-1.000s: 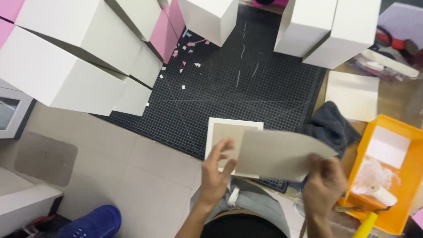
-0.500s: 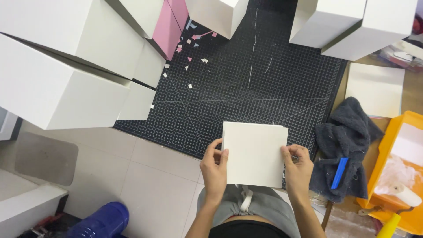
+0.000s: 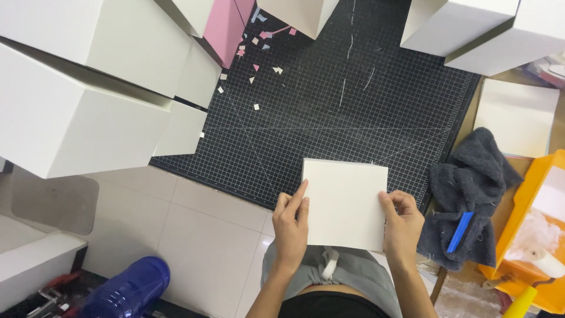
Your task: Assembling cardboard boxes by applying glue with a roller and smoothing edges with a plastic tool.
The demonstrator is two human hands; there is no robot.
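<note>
A square cream-white board (image 3: 344,203) lies at the near edge of a black gridded cutting mat (image 3: 329,112). My left hand (image 3: 290,227) grips its left edge, fingers flat along the side. My right hand (image 3: 402,224) grips its right edge, thumb on top. The board sits level, a thin grey layer showing along its top edge. Below it are my grey shorts (image 3: 329,274).
Tall white boxes (image 3: 88,94) and a pink one (image 3: 222,26) crowd the mat's left and far sides, with more white boxes (image 3: 482,29) at the far right. A dark grey cloth (image 3: 471,194) with a blue tool (image 3: 459,231), an orange tray (image 3: 529,235) and a blue bottle (image 3: 126,288) lie around.
One second ago both hands held two sheets apart, the upper one tilted. Now they are joined into one flat board held by both edges. The camera has shifted slightly.
</note>
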